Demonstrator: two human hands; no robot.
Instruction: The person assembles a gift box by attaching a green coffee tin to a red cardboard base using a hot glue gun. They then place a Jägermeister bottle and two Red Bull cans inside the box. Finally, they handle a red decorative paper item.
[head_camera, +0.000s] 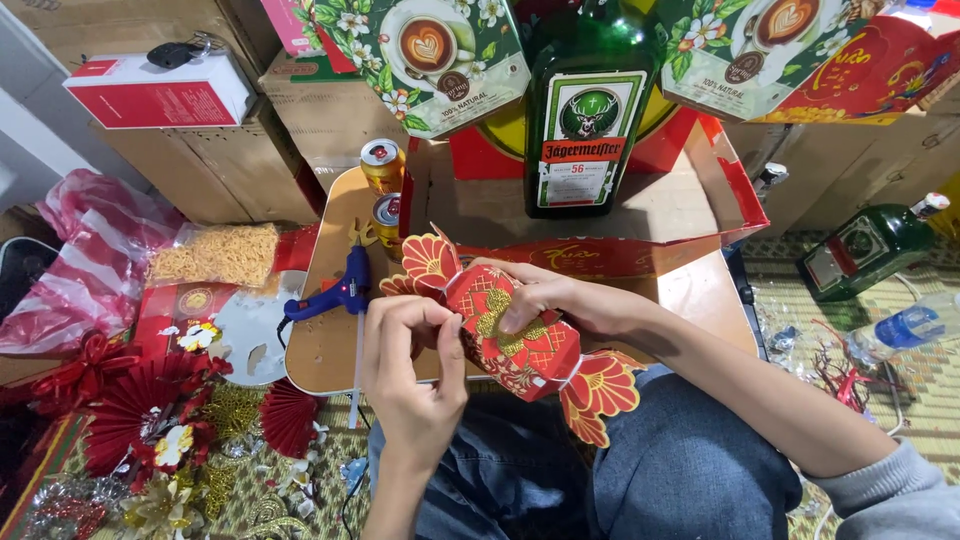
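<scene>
Fingers (440, 325) of both hands pinch red cracker-shaped box (520, 345).

We count two green bottles, one upright (587, 110) and one lying (868, 247), two gold cans (382, 165), two floral coffee boxes (432, 55), one blue glue gun (338, 292), one plastic water bottle (905, 328), and one red cracker-shaped box (520, 335).

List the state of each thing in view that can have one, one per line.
Red candy-shaped paper box: held in both hands, off the board.
Left hand: pinching the box's end.
Right hand: gripping the box's top.
Blue glue gun: lying on the wooden board.
Big green bottle: upright, in the open red tray.
Two cans: upright.
Small green bottle: lying down.
</scene>
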